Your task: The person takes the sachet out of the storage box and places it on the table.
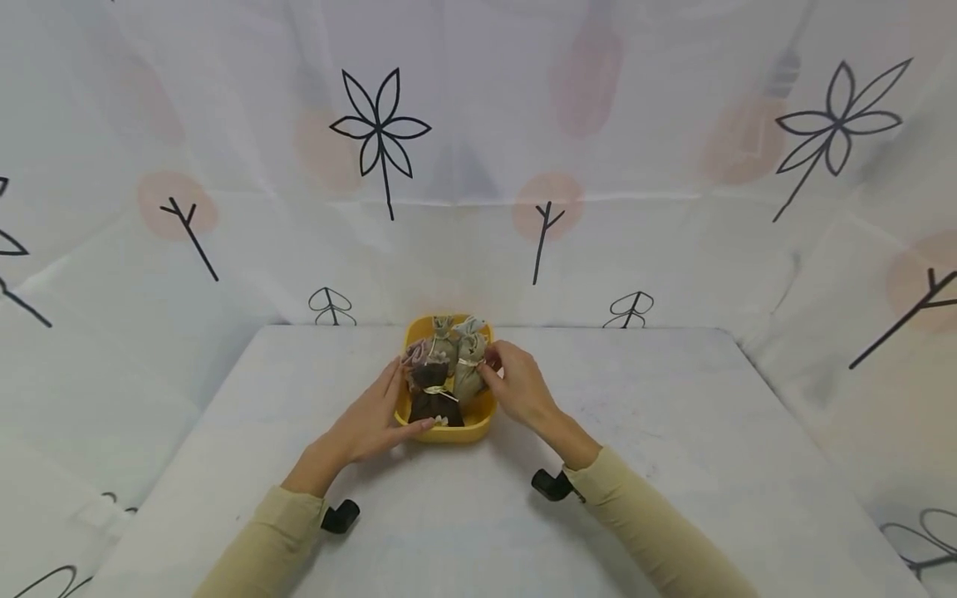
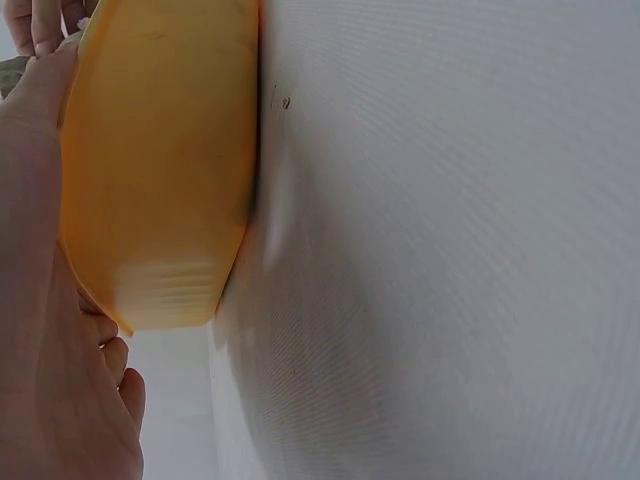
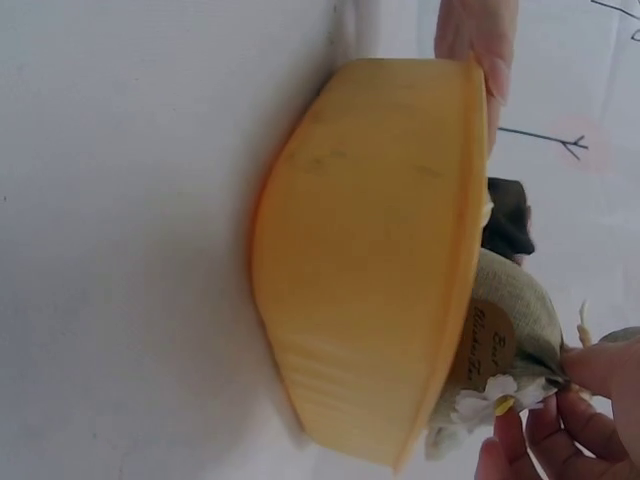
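A yellow plastic container [image 1: 478, 428] stands on the table, filled with several small tied cloth sachets. My left hand [image 1: 374, 415] rests along its left side, fingers fairly straight at the rim and thumb over the front edge. With my right hand [image 1: 521, 384] I pinch the tied neck of a grey-green sachet [image 1: 468, 378] at the right. In the right wrist view this sachet [image 3: 530, 300] bears a brown label [image 3: 487, 345] and a white flower [image 3: 500, 402]. A dark brown sachet [image 1: 435, 407] lies in front, a pinkish one [image 1: 415, 355] at the left, another greenish one [image 1: 443, 340] behind.
The white-covered table [image 1: 635, 465] meets a pale fabric backdrop [image 1: 463, 249] with line-drawn flowers right behind the container. Black camera mounts [image 1: 341, 517] show at both wrists.
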Available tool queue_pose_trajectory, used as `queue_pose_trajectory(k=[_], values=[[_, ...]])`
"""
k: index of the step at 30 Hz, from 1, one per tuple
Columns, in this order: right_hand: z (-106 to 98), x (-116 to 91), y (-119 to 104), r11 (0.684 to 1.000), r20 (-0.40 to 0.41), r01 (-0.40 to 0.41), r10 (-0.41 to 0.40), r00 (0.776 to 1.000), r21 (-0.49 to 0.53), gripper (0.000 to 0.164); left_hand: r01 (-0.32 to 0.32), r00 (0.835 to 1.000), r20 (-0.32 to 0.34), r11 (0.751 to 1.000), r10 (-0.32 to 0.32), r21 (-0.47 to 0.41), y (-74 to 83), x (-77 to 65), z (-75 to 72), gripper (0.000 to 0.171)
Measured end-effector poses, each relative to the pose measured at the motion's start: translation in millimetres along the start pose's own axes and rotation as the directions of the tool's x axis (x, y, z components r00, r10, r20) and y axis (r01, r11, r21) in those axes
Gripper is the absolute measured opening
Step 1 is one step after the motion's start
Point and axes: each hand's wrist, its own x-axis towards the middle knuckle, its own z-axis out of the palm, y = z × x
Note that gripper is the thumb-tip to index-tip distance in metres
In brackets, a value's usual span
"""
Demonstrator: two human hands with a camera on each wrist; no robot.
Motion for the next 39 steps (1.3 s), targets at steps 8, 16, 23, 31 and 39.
queue_pose_trajectory(k=[8,16,23,31,39], values=[[-11.1,0.0,-3.8,1.000,0.027,0.007,-0.008,1.000,0.030,0.012,-0.001,1.000,0.004,1.000,0.001,-0.004,-2.3,-0.9,2.3,0.120],[-23.4,2.3,-7.0,0.997,0.030,0.064,-0.065,0.997,0.039,0.012,0.005,1.000,0.009,1.000,-0.004,-0.017,-2.5,0.3,0.1,0.121],[-35.0,3.7,-7.9,0.996,0.034,0.068,-0.070,0.997,0.055,0.012,-0.001,1.000,0.006,1.000,0.001,-0.006,-3.4,1.0,-0.4,0.120],[-49.0,3.4,-1.7,0.996,0.042,0.072,-0.074,0.996,0.043,0.018,0.000,1.000,0.005,1.000,0.000,0.005,-4.7,1.0,2.3,0.121],[-63.8,3.6,10.3,0.997,0.030,0.073,-0.073,0.997,0.010,0.016,0.009,1.000,0.006,1.000,-0.009,0.002,-3.7,0.6,1.9,0.122]])
